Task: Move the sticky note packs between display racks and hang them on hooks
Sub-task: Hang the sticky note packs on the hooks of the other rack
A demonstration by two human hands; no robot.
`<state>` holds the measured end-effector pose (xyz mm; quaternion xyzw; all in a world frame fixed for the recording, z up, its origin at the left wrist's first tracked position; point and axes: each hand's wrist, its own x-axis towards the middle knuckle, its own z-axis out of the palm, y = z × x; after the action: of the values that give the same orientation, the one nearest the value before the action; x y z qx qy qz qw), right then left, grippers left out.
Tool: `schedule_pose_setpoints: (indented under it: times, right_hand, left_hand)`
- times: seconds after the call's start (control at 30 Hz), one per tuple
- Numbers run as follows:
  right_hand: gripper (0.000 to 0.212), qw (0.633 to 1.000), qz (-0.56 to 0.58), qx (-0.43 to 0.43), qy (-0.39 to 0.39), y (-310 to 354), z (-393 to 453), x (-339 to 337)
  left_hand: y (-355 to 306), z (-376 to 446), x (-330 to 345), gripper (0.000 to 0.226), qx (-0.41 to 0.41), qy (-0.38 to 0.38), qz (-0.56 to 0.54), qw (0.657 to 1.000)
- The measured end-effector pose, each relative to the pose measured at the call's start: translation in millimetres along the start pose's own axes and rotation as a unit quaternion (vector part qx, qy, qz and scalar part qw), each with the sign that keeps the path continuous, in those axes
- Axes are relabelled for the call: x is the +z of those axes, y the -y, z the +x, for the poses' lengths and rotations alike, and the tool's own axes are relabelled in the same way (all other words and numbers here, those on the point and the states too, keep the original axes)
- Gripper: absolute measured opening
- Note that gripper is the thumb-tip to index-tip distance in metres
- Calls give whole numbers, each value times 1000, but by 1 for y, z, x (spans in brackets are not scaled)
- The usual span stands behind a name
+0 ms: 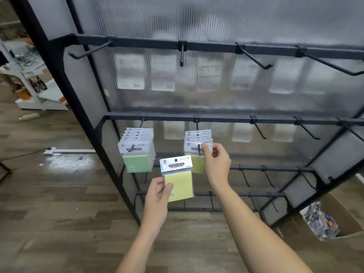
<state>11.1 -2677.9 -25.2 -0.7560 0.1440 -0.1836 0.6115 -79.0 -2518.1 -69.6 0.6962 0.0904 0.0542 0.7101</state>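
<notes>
My left hand (pixel 159 196) holds a yellow sticky note pack (pixel 178 179) by its lower left corner, upright in front of the black display rack (pixel 216 117). My right hand (pixel 215 161) pinches the white header card of the front pack in the yellow stack (pixel 197 140), which hangs on the second hook of the middle bar. A stack of green sticky note packs (pixel 136 149) hangs on the first hook to the left.
Several bare hooks stick out of the top bar (pixel 256 48), the middle bar to the right and the lower bars. A cardboard box (pixel 334 223) with plastic wrappers stands at the lower right. A white shelf unit (pixel 39 89) stands far left on the wooden floor.
</notes>
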Motion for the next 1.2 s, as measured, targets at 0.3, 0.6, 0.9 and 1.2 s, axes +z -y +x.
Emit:
schedule_pose_setpoints:
  times: [0.3, 0.6, 0.9, 1.2]
  right_hand:
    - [30, 993, 74, 18, 85, -11, -50, -25]
    - [22, 998, 54, -12, 38, -8, -31, -21]
    - [30, 999, 35, -23, 4, 2, -23, -14]
    - [23, 999, 33, -15, -31, -3, -37, -10]
  left_hand:
    - [-6, -6, 26, 9, 35, 76, 49, 995]
    - [2, 16, -12, 22, 139, 33, 457, 878]
    - [-1, 17, -24, 21, 120, 38, 474, 871]
    - [-17, 35, -15, 24, 163, 72, 505, 845]
